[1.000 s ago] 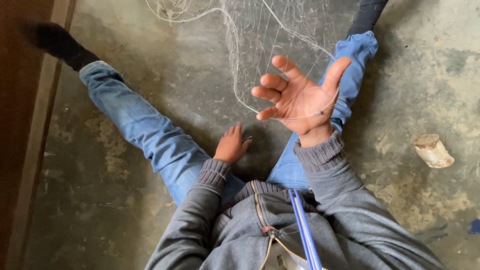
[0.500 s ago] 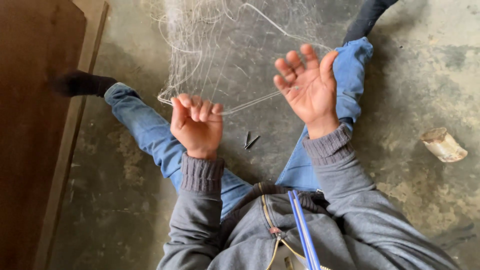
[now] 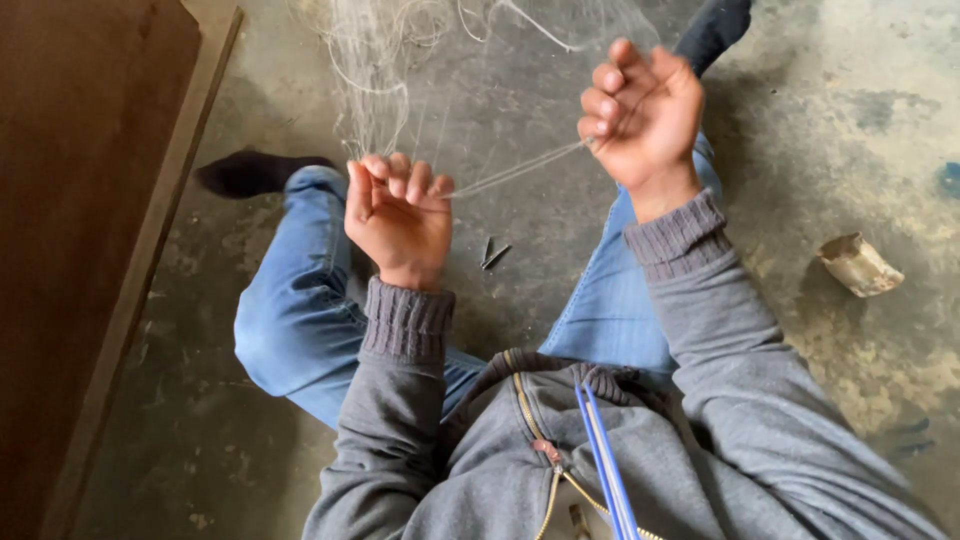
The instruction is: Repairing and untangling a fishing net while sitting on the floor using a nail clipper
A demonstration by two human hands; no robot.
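I sit on a concrete floor in blue jeans and a grey zipped top. A fine pale fishing net (image 3: 420, 60) is spread over the floor ahead of my legs. My left hand (image 3: 400, 215) is curled around strands of the net above my left knee. Raised higher over the other leg, my right hand (image 3: 640, 110) pinches the same strands. A thin bundle of net line (image 3: 520, 168) runs taut between both hands. A small dark tool (image 3: 492, 254) lies on the floor between my legs.
A brown wooden board (image 3: 90, 230) fills the left side. A short pale wooden stub (image 3: 858, 264) lies on the floor at the right. A blue cord (image 3: 605, 465) hangs on my chest.
Both hands went from open palms to fists closed on the net strands. The left hand rose off my knee, and the line between the hands pulled tight.
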